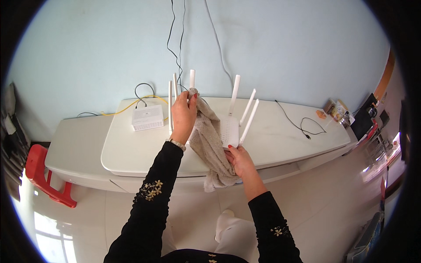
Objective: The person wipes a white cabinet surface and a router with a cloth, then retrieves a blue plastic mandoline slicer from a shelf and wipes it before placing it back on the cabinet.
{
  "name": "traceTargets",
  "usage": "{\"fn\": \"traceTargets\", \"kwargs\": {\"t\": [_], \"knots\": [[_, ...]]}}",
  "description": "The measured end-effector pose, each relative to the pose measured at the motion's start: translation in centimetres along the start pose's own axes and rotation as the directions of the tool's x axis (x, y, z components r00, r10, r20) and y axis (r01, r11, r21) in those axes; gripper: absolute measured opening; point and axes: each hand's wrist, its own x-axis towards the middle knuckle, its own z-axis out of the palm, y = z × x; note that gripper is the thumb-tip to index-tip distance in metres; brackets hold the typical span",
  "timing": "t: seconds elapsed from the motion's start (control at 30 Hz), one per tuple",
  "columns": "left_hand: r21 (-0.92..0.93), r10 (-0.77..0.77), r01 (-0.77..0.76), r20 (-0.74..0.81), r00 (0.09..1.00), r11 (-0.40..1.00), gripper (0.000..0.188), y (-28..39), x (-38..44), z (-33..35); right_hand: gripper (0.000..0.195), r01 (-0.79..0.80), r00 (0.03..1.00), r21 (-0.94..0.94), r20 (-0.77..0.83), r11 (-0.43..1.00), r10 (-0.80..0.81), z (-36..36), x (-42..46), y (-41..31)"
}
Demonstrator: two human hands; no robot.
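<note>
A white wireless router (230, 130) with several upright antennas is at the middle of the white cabinet top. A grey-beige cloth (209, 141) lies across it and hangs over the cabinet's front edge. My left hand (185, 110) pinches the cloth's upper end around a rear antenna (192, 78), whose tip shows above the fingers. With its thumb on top, my right hand (239, 159) grips the router's front right corner, its fingers hidden below beside the cloth. The cloth covers the router's left part.
A white network box (147, 117) with yellow and dark cables stands to the left. On the right are a loose black cable (301, 127), an orange item (321, 114) and small containers (338, 111). Wires hang down the wall. A red plastic stool (37, 162) stands at the cabinet's left end.
</note>
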Motion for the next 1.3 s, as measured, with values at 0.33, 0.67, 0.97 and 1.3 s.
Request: {"fn": "traceTargets", "kwargs": {"t": [0.33, 0.67, 0.97, 1.3], "knots": [[-0.446, -0.266, 0.109, -0.307, 0.914, 0.888, 0.027, -3.8, -0.5, -8.5, 0.04, 0.017, 1.0, -0.018, 0.006, 1.0, -0.017, -0.1, 0.2, 0.1], [0.225, 0.06, -0.034, -0.111, 0.992, 0.974, 0.03, -3.1, 4.1, -3.7, 0.041, 0.007, 1.0, -0.022, -0.017, 1.0, -0.007, 0.0, 0.4, 0.0], [0.323, 0.07, -0.033, -0.102, 0.992, 0.946, 0.027, -6.4, -0.2, -2.6, 0.041, 0.019, 1.0, -0.071, -0.022, 0.997, -0.02, 0.2, 0.2, -0.1], [0.319, -0.061, 0.049, 0.026, 0.998, 0.946, 0.028, -9.0, -5.1, -4.1, 0.043, 0.002, 1.0, -0.071, -0.011, 0.997, -0.002, 0.2, 0.1, -0.5]]}}
